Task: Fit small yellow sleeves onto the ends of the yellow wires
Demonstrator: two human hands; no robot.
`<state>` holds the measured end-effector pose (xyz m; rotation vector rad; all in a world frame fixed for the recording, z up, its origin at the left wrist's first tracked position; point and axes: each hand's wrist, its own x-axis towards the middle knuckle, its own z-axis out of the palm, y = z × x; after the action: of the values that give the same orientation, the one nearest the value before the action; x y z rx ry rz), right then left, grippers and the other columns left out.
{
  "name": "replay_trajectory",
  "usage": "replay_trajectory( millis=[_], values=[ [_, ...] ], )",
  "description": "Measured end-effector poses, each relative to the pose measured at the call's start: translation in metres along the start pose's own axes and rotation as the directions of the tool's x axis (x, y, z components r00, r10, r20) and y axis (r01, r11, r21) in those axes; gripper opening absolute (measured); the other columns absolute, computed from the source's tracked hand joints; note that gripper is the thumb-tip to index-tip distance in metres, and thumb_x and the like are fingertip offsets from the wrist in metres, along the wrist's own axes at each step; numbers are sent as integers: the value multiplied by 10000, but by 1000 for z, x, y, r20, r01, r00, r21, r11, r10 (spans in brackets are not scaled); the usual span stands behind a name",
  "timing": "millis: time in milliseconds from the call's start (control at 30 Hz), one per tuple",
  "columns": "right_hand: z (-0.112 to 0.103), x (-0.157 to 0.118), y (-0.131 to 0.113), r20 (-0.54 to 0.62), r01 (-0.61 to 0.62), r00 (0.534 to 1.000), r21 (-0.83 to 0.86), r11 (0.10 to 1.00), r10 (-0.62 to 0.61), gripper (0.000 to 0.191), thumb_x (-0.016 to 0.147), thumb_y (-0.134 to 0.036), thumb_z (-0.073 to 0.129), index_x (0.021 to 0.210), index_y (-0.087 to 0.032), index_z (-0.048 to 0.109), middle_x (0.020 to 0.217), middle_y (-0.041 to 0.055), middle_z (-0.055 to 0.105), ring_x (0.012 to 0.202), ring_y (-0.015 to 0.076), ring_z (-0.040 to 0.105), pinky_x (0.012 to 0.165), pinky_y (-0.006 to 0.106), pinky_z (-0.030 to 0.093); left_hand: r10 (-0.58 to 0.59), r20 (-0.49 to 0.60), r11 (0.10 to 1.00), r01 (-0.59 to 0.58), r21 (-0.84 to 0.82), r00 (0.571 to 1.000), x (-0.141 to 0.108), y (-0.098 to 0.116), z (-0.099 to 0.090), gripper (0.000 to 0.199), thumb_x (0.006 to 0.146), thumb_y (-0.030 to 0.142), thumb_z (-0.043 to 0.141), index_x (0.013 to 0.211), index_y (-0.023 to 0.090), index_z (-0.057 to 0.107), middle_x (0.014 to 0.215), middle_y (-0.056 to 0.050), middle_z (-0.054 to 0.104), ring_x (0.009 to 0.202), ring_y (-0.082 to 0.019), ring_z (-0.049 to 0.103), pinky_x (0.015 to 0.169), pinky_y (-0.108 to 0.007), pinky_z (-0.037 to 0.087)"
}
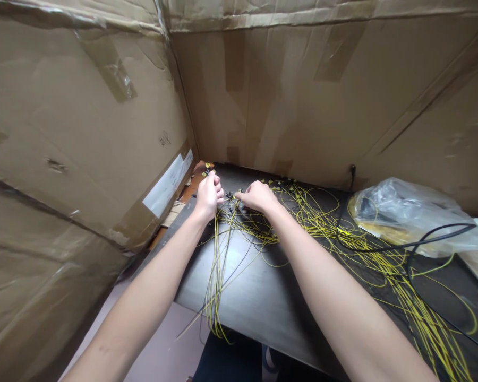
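Yellow wires (216,276) overhang the table's (258,297) near edge from the curled left hand (210,195); right hand's (257,196) grip unclear.

No words or numbers can be read. On the left cardboard panel (115,143), a white paper sheet (165,187) bears faint marks too small to make out; above the sheet, a short dark handwritten scrawl (164,138) on the cardboard is illegible.
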<state>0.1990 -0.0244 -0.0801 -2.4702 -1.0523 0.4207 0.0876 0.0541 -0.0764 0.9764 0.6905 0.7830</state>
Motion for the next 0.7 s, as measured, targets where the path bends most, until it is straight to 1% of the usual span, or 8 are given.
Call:
replay_trajectory(
  millis=[133, 267, 367, 500, 533, 600, 667, 700],
  values=[
    [8, 7, -15, 106, -76, 991, -95, 993, 86, 240, 717, -315, 778, 864, -126, 766, 808, 160, 738, 872, 278, 715, 735, 313, 519, -93, 63, 994, 96, -51, 994, -5, 3, 1, 300, 981, 189, 303, 682, 200, 295, 505, 97, 184, 345, -45, 121, 353, -145, 92],
    [11, 12, -16, 174, -99, 979, -46, 994, 105, 10, 683, -125, 725, 692, -129, 729, 560, 83, 645, 647, 206, 667, 623, 266, 476, -146, 114, 989, 145, 21, 983, -2, 1, -2, 225, 904, 151, 313, 686, 204, 335, 516, 98, 170, 357, -60, 116, 351, -159, 110],
    [6, 9, -8, 178, -116, 981, 196, 974, 81, 223, 760, -163, 676, 545, -145, 618, 429, 26, 511, 461, 134, 513, 487, 247, 369, -144, 116, 985, 132, 108, 983, 3, -3, -5, 161, 879, 161, 401, 724, 193, 428, 505, 105, 196, 359, -64, 147, 364, -165, 136],
    [-4, -4, 6, 149, -98, 989, 506, 857, 25, 252, 874, -189, 560, 627, -177, 515, 478, -31, 481, 404, 76, 372, 408, 218, 261, -33, 96, 953, 2, 302, 995, 7, -11, -14, 128, 873, 114, 495, 784, 168, 569, 512, 45, 430, 413, -91, 355, 438, -186, 279],
    [-5, -7, 9, 141, -93, 990, 557, 826, 16, 221, 883, -174, 540, 664, -180, 507, 519, -32, 515, 413, 70, 380, 402, 206, 261, 43, 101, 904, -81, 421, 994, 8, -13, -17, 137, 872, 103, 510, 790, 169, 597, 549, 16, 510, 474, -112, 444, 499, -201, 352],
    [-4, -11, 13, 140, -97, 990, 644, 759, 8, 173, 883, -147, 528, 715, -181, 501, 610, -18, 593, 431, 64, 415, 392, 189, 271, 208, 156, 653, -255, 713, 966, 9, -16, -24, 157, 881, 99, 515, 821, 182, 634, 674, -36, 642, 657, -173, 596, 689, -254, 459],
    [0, -13, 14, 166, -118, 986, 706, 698, -1, 162, 877, -133, 534, 726, -179, 500, 669, 8, 641, 432, 63, 434, 376, 184, 270, 266, 218, 362, -307, 880, 939, 11, -19, -30, 167, 891, 117, 500, 855, 191, 645, 811, -86, 713, 834, -241, 671, 842, -318, 476],
    [2, -12, 13, 183, -130, 983, 729, 672, -9, 164, 873, -128, 539, 721, -178, 500, 675, 18, 649, 427, 64, 436, 369, 183, 268, 261, 226, 286, -299, 911, 939, 12, -20, -32, 157, 888, 133, 503, 839, 191, 641, 849, -112, 724, 886, -272, 685, 874, -342, 475]
  ],
)
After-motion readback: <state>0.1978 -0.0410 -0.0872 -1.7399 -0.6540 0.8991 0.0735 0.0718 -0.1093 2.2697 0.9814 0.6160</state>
